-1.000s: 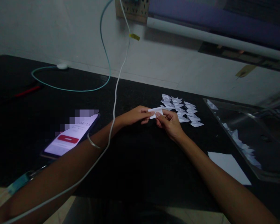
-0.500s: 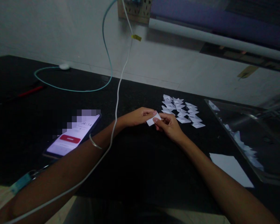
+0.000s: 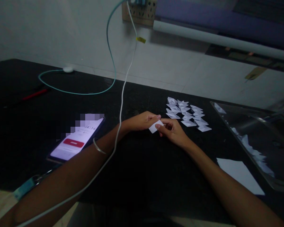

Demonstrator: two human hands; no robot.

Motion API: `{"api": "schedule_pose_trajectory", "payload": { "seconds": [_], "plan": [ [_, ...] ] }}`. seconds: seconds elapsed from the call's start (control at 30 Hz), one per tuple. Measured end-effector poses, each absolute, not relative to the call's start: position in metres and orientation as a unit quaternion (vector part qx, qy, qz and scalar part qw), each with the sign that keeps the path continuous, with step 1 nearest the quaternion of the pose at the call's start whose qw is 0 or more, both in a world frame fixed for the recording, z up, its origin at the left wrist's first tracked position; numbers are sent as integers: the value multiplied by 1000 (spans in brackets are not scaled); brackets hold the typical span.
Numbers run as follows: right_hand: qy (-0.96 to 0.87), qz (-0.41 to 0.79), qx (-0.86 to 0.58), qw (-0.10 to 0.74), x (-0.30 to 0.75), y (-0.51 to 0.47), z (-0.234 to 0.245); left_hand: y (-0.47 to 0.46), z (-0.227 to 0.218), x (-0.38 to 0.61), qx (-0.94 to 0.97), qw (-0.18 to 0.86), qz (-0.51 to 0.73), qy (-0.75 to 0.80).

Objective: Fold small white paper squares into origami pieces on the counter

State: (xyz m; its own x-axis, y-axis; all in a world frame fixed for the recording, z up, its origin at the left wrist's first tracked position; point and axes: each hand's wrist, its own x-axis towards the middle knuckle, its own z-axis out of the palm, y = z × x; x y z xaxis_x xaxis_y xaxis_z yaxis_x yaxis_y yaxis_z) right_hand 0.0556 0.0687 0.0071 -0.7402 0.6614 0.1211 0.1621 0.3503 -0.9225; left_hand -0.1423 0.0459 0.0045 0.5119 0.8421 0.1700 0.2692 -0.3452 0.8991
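The left hand (image 3: 144,121) pinches a small piece of folded white paper (image 3: 153,128), its thumb along the upper edge. The right hand (image 3: 172,130) grips the same paper from the other side, thumb pressed flat on its face and fingers curled behind. The piece is held above the middle of the worktop (image 3: 137,167), tilted so that one corner points down toward the near edge. How its layers lie behind the fingers cannot be seen. If the two thumbs pull unevenly, a crease could land askew or the small paper could tear; in this dim light a misaligned edge would be easy to miss.

Just beyond the right hand, toward the worktop's far edge, folded paper boats (image 3: 188,123) sit in close, overlapping rows. A careless knuckle could knock the nearest ones out of line.

Nearer the right edge, a stack of white paper (image 3: 240,176) lies by the right forearm, which could drag a sheet. Past it, more paper boats (image 3: 247,145) line the left rim of a metal sink (image 3: 262,135); any water there would soften them.

On the left, a white cable (image 3: 121,107) hangs across the left forearm and might snag, while a lit phone (image 3: 73,142) lies beside that arm.
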Motion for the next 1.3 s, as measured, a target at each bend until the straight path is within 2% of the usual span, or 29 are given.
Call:
{"api": "schedule_pose_trajectory", "payload": {
  "seconds": [0.3, 0.47, 0.8, 0.9, 1.07, 1.3],
  "plan": [
    [-701, 560, -296, 326, 56, 75, -1, 49, 5, -143, 757, 412, 326, 388],
    [-697, 559, -296, 338, 54, 75, -1, 52, 3, -144, 779, 375, 333, 375],
    [-697, 559, -312, 324, 54, 75, 0, 47, 9, -147, 696, 486, 354, 392],
    [-703, 552, -309, 325, 53, 74, 0, 49, 5, -148, 697, 481, 362, 389],
    [-702, 536, -270, 384, 51, 71, -2, 51, 2, -149, 711, 438, 366, 411],
    [-755, 471, -261, 375, 51, 66, -1, 47, 10, -149, 665, 504, 385, 395]
  ]
}}
